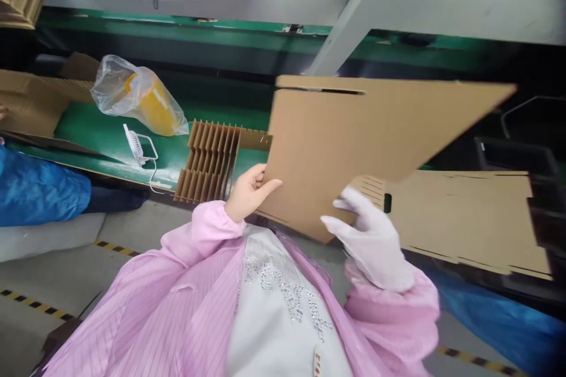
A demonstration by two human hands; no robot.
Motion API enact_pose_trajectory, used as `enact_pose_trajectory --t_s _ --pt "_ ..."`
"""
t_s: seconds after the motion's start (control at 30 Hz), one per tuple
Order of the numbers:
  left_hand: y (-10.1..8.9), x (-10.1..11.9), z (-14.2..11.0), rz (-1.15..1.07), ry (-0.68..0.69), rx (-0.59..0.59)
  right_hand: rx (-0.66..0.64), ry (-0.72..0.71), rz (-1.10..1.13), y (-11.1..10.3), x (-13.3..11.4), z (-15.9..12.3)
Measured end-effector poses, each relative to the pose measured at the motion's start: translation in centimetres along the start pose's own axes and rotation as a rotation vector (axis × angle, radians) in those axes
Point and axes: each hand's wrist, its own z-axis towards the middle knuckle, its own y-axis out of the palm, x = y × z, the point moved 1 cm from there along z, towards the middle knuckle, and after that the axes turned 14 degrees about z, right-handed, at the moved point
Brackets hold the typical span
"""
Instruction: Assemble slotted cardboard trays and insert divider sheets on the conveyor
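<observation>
I hold a flat brown cardboard sheet (354, 129) tilted up in front of me above the green bench. My bare left hand (250, 191) grips its lower left corner, thumb on the face. At the sheet's lower edge my right hand (374, 238), in a white glove, pinches the card with its fingers. A cardboard divider grid (210, 159) with several slots lies on the bench just left of the sheet. More flat cardboard (464, 218) lies under and to the right of the sheet.
A clear plastic bag with something yellow inside (141, 97) and a small white hand fan (137, 147) lie on the green bench (101, 135). A grey metal post (354, 12) rises behind. Blue plastic (39, 188) sits at the left, corrugated card stacks (30, 100) beyond it.
</observation>
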Motion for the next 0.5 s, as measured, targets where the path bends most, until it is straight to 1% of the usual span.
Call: enact_pose_trajectory --t_s 0.07,0.13,0.2,0.23,0.3,0.37,0.4,0.43,0.5 --pt "-0.8 -1.0 -0.1 -0.051 -0.034 -0.100 -0.070 0.097 -0.044 1.4 -1.2 0.4" --pt "-1.2 -2.5 -0.4 0.057 -0.058 -0.156 -0.058 0.183 -0.181 1.6 -2.0 0.7" --pt "-1.4 -4.1 -0.8 0.283 -0.075 -0.196 0.005 0.226 -0.371 1.3 -2.6 0.7" --pt "-1.3 -4.9 -1.1 0.418 -0.074 -0.242 0.031 0.236 -0.480 1.1 -2.8 0.6" --pt "-0.8 -6.2 -1.7 0.683 -0.042 -0.406 0.040 0.272 -0.676 1.0 -3.4 0.4" --pt "-0.2 -7.2 -2.2 0.903 0.007 -0.592 -0.006 0.347 -0.809 1.5 -4.0 0.2" --pt "0.1 -7.6 -2.4 0.985 0.033 -0.658 -0.041 0.389 -0.852 1.9 -4.4 0.3" --pt "0.3 -8.0 -2.5 1.047 0.057 -0.695 -0.078 0.429 -0.883 2.4 -4.7 0.3" --pt "0.6 -8.4 -2.5 1.119 0.100 -0.706 -0.131 0.481 -0.913 3.4 -5.3 0.6"
